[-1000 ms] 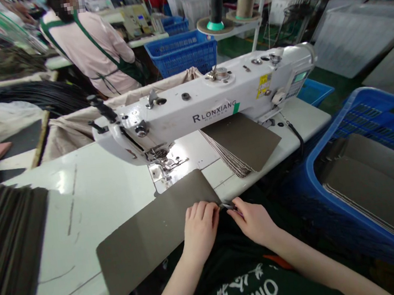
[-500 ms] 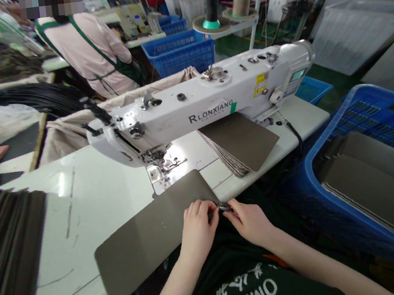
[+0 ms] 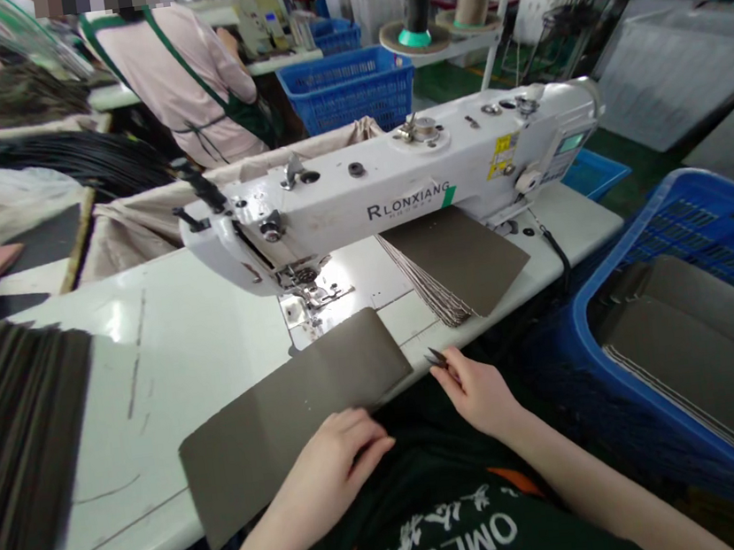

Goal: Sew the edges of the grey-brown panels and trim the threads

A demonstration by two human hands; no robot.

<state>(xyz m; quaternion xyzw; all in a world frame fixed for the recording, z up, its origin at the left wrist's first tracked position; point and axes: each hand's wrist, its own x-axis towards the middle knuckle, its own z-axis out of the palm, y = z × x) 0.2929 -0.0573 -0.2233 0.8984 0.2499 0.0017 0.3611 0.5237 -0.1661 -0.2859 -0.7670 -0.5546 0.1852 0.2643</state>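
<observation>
Far out to the left of both hands stands a dark stack of pieces (image 3: 32,441), and nearer in comes the single olive-grey panel (image 3: 276,402), flat on the table (image 3: 213,325) just beyond the left hand, its lower left corner jutting past the table's near edge. It looks light, thin and fairly stiff, keeping its plane where it overhangs, though a corner would probably bend; the smooth face may slide easily, so the near long edge, thumb below and fingers on top, seems the place to take it. And here is the left hand (image 3: 352,451), at that very edge, thumb parted from loosely curled fingers, nothing visible between them; whether the knuckles touch the panel cannot be told. Beyond the hands, the sewing machine (image 3: 333,217) reaches over a fanned pile of panels (image 3: 464,254). Then the right hand (image 3: 481,390), just off the panel's right end, pinching small dark snips (image 3: 436,357) between thumb and fingers, points outward: light, rigid, sharp-looking, best held well back from those tips. Right of that grip, a blue basket (image 3: 581,302) carries more panels (image 3: 705,358).
</observation>
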